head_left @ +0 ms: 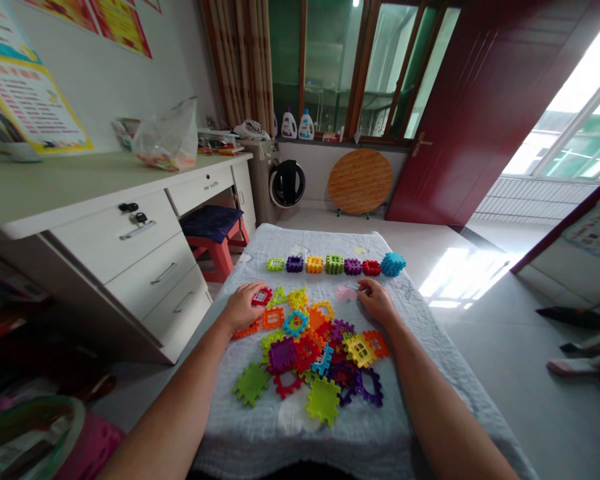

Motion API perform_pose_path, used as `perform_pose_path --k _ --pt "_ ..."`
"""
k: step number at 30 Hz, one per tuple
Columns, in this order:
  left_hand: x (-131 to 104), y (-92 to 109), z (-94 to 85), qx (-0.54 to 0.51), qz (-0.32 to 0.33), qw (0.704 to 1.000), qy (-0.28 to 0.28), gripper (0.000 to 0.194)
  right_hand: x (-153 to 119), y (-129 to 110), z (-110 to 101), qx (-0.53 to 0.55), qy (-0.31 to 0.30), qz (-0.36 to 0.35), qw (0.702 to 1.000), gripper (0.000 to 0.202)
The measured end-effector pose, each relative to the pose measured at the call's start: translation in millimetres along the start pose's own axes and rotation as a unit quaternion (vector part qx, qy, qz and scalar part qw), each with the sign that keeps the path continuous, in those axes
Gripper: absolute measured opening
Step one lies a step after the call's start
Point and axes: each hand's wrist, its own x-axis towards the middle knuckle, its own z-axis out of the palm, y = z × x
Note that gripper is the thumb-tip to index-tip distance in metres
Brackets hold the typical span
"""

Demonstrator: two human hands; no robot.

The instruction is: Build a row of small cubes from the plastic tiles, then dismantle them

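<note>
My left hand is closed on a red window-patterned building tile at the left edge of a loose heap of interlocking plastic tiles. An orange tile lies just beside that hand, and a yellow-green triangular tile is close by. To the right of the heap, my right hand rests on the cloth, loosely curled, with its finger and thumb apart and nothing visible between them. Nearer to me in the heap are a purple tile, a yellow window tile and green tiles.
Beyond my hands stands a row of small tile stacks or cubes, ending at a blue stack. A pale patterned cloth covers the table. A white desk and a red stool stand left; a pink basket is lower left.
</note>
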Motion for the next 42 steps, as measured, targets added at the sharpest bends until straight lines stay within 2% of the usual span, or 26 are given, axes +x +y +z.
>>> perform_pose_path --k 5,9,13,15,17,21,24,26,28,30,33,35,39,42 --pt "2.7 -0.9 3.3 0.021 0.009 1.000 0.001 0.053 0.9 2.6 0.7 -0.002 -0.002 -0.003 1.000 0.036" --pt "-0.1 4.9 -8.0 0.009 0.029 0.999 0.035 0.046 1.5 3.9 1.9 -0.005 0.002 0.000 1.000 0.037" --pt "4.9 37.4 -25.6 -0.017 0.054 0.993 0.102 0.044 1.4 2.8 2.8 0.005 0.015 -0.008 1.000 0.037" --pt "13.2 62.0 -24.9 -0.032 0.076 0.992 0.095 0.045 1.2 1.7 3.2 0.010 0.023 -0.013 1.000 0.036" --pt "24.8 87.5 -13.3 -0.034 0.112 0.992 0.039 0.043 1.1 0.9 3.8 0.010 0.029 -0.018 0.999 0.034" --pt "51.1 129.4 30.2 -0.018 0.161 0.986 -0.048 0.040 1.1 0.0 4.9 0.010 0.029 -0.020 0.999 0.033" --pt "65.9 146.6 54.8 -0.023 0.170 0.982 -0.083 0.050 0.3 -3.0 3.8 0.015 0.020 -0.015 1.000 0.031" --pt "70.5 149.6 57.9 -0.045 0.176 0.980 -0.079 0.058 -1.5 -7.5 1.6 0.016 0.016 -0.016 1.000 0.030" --pt "70.4 144.8 50.1 -0.060 0.179 0.981 -0.054 0.056 -4.1 -13.8 -1.1 0.014 0.008 -0.019 1.000 0.030" --pt "65.6 131.7 34.6 -0.049 0.165 0.985 -0.030 0.047 -7.0 -20.7 -3.3 0.012 -0.012 -0.028 0.999 0.032" --pt "50.3 99.7 8.6 0.011 0.126 0.991 -0.038 0.038 -10.0 -29.2 -3.5 0.000 -0.064 -0.063 0.996 0.046" --pt "36.2 74.4 -3.4 0.050 0.103 0.992 -0.050 0.040 -10.6 -33.1 -1.8 -0.027 -0.103 -0.087 0.990 0.052" --pt "7.8 29.9 -7.1 0.059 0.063 0.996 -0.026 0.045 -8.0 -39.0 1.9 -0.095 -0.153 -0.109 0.978 0.048" --pt "-4.4 9.5 -1.2 0.010 0.056 0.998 0.018 0.053 0.3 -41.5 -1.4 -0.131 -0.182 -0.134 0.965 0.048"
